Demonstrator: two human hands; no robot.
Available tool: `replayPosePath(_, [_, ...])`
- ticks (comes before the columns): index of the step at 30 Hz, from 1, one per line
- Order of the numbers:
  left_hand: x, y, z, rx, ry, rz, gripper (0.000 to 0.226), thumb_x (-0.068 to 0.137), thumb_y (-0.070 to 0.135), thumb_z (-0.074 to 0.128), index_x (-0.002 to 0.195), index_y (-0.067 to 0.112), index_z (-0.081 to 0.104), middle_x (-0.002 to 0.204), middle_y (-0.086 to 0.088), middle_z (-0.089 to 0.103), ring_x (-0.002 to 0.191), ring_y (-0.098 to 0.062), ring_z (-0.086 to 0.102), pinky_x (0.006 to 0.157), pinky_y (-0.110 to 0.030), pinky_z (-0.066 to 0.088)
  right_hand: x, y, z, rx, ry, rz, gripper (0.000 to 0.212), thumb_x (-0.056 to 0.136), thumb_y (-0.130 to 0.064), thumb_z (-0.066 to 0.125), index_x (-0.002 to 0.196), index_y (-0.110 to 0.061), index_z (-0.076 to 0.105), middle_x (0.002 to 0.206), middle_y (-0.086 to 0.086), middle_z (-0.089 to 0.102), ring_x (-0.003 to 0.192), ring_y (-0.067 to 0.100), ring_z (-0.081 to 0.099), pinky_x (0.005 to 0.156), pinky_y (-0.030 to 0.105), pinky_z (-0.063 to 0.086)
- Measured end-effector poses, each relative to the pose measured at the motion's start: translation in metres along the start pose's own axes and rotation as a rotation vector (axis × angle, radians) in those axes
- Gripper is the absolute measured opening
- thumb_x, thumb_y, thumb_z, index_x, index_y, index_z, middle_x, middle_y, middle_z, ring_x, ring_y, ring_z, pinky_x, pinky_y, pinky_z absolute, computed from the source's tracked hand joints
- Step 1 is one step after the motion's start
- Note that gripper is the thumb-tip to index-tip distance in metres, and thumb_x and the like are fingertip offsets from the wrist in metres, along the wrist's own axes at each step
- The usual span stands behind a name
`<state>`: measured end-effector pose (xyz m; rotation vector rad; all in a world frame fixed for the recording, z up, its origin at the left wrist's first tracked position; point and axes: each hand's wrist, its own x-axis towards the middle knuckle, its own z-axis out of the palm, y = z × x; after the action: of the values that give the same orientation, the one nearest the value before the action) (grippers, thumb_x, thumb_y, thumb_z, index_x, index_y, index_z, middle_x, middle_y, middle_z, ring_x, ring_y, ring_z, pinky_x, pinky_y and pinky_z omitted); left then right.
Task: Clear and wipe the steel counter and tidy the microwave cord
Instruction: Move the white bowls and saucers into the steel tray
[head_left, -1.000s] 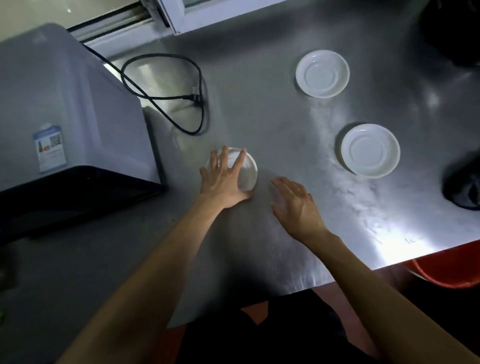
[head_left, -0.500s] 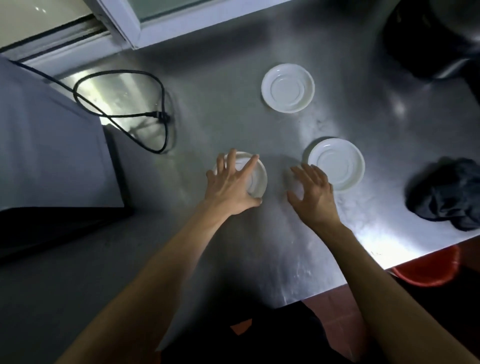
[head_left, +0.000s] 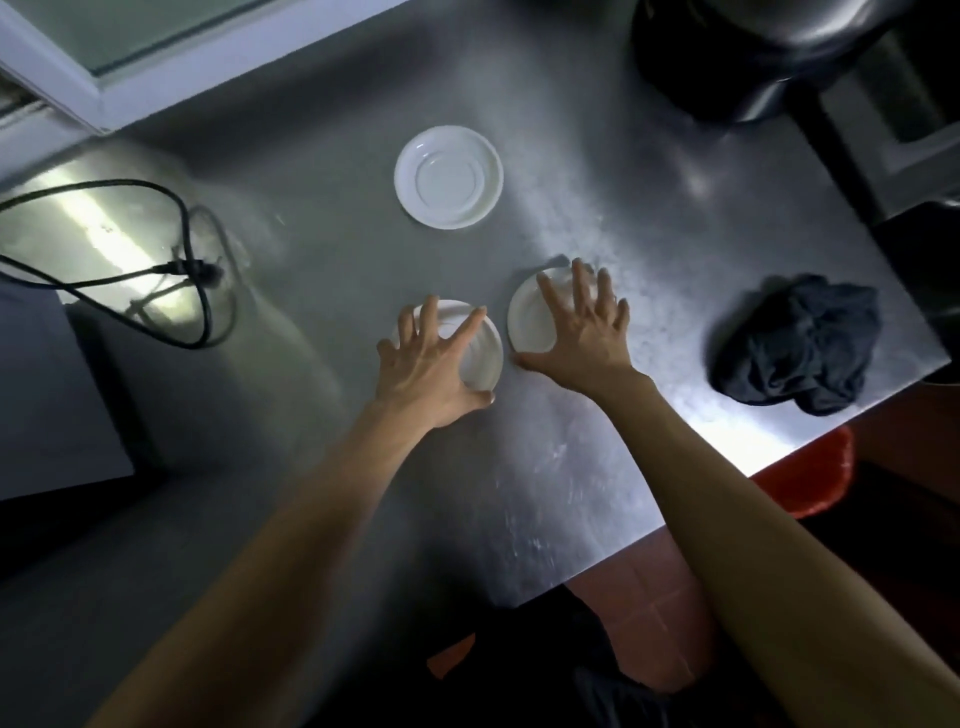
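Head view looks down on the steel counter (head_left: 322, 291), with 3 white saucers on it. The left hand (head_left: 431, 364) lies over the saucer nearest the person (head_left: 480, 358), fingers spread and bent down around its rim, thumb at the near edge; most of that saucer is hidden under the palm. Just right of it, almost touching, the second saucer (head_left: 530, 322) lies under the right hand (head_left: 582, 332), whose fingers are spread wide and fairly straight across the top, thumb hooked at the near rim. Whether either saucer is lifted off the steel cannot be told. The third saucer (head_left: 448, 177) sits bare, farther back from the hands. Left of the saucers, the black cord (head_left: 197, 312) loops loosely over the steel, its plug (head_left: 195, 268) lying free inside the loop; both ends run out of the left edge. The microwave (head_left: 47, 395) is cut off at the left, only a pale corner showing. Right of the saucers, a crumpled dark cloth (head_left: 800, 345) lies near the counter's edge. A dark, blurred appliance (head_left: 727, 57) stands at the far right corner. Something red (head_left: 810, 478) peeks from below the counter's edge.
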<state>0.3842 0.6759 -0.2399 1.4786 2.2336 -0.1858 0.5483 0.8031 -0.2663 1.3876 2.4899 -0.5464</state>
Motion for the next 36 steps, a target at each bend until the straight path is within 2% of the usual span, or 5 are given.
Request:
replayPosePath(3, [-0.004, 0.002, 0.001, 0.009, 0.003, -0.017, 0.113, 0.056, 0.079, 0.070, 0.149, 0.050, 0.012, 0.154, -0.005, 0.010, 0.140, -0.039, 0.016, 0.100, -0.062, 0.039, 0.002, -0.001, -0.001, -0.037, 0.018, -0.037, 0.117, 0.059, -0.083, 0.064, 0.153, -0.038, 0.011, 0.165, 0.007, -0.001, 0.149, 0.043, -0.004, 0.114, 0.060, 0.015])
replayPosePath(7, [-0.010, -0.001, 0.001, 0.024, 0.016, -0.031, 0.113, 0.056, 0.080, 0.069, 0.149, 0.050, 0.011, 0.154, -0.006, 0.009, 0.140, -0.038, 0.015, 0.099, -0.062, 0.039, 0.005, -0.006, -0.003, -0.064, 0.018, -0.039, 0.117, 0.056, -0.081, 0.067, 0.151, -0.039, 0.014, 0.162, 0.007, 0.006, 0.146, 0.041, 0.008, 0.111, 0.062, 0.026])
replayPosePath(15, [-0.053, -0.041, 0.004, -0.021, 0.058, -0.142, 0.113, 0.059, 0.078, 0.068, 0.150, 0.049, 0.010, 0.155, -0.006, 0.009, 0.141, -0.039, 0.015, 0.100, -0.061, 0.038, -0.020, -0.053, 0.003, -0.053, 0.005, -0.146, 0.112, 0.058, -0.078, 0.069, 0.149, -0.040, 0.017, 0.158, 0.006, 0.010, 0.142, 0.040, 0.014, 0.109, 0.062, 0.028])
replayPosePath(29, [-0.247, -0.155, 0.054, -0.204, 0.168, -0.483, 0.113, 0.056, 0.078, 0.069, 0.149, 0.050, 0.011, 0.154, -0.006, 0.008, 0.138, -0.036, 0.016, 0.105, -0.060, 0.032, -0.147, -0.210, 0.038, -0.147, -0.039, -0.550, 0.113, 0.065, -0.071, 0.071, 0.154, -0.040, 0.010, 0.163, 0.006, 0.002, 0.145, 0.040, 0.007, 0.112, 0.059, 0.022])
replayPosePath(36, [-0.362, -0.185, 0.081, -0.341, 0.191, -0.560, 0.111, 0.066, 0.069, 0.071, 0.151, 0.047, 0.004, 0.159, -0.006, -0.005, 0.143, -0.036, 0.001, 0.109, -0.062, 0.024, -0.237, -0.270, 0.063, -0.229, -0.012, -0.664, 0.114, 0.064, -0.074, 0.070, 0.154, -0.040, 0.009, 0.163, 0.006, 0.002, 0.144, 0.041, 0.010, 0.109, 0.062, 0.026])
